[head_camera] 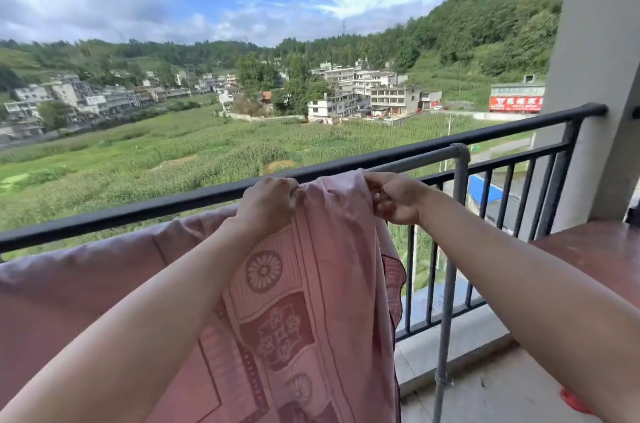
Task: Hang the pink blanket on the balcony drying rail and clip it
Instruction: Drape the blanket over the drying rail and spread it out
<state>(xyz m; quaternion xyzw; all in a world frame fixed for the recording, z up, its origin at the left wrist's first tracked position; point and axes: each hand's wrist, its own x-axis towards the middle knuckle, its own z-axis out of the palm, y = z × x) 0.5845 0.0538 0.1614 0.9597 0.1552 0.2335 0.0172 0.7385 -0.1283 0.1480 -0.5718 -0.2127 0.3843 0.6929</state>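
**Both hands hold the blanket's end on the rail**

The left hand [268,204] and the right hand [394,197] are both closed on the blanket [311,284], with curled fingers that bunch the cloth at its top fold. Between the two grips the cloth goes over the rail [415,163], a grey pipe. From the grips the blanket hangs down toward the person. Its long part runs away to the left of the left hand, draped along the rail. To the right of the right hand the rail is bare as far as the post [450,249], so the grips are at the blanket's right end. The black railing [138,211] stands just behind the grips. I can see no clip; something small may be inside the right hand's fingers, but I cannot tell. I judge that the hanging is almost done and the clipping is not. The rail runs left to right, so a clip should come down from above, across it, and the right hand is nearer to the free edge
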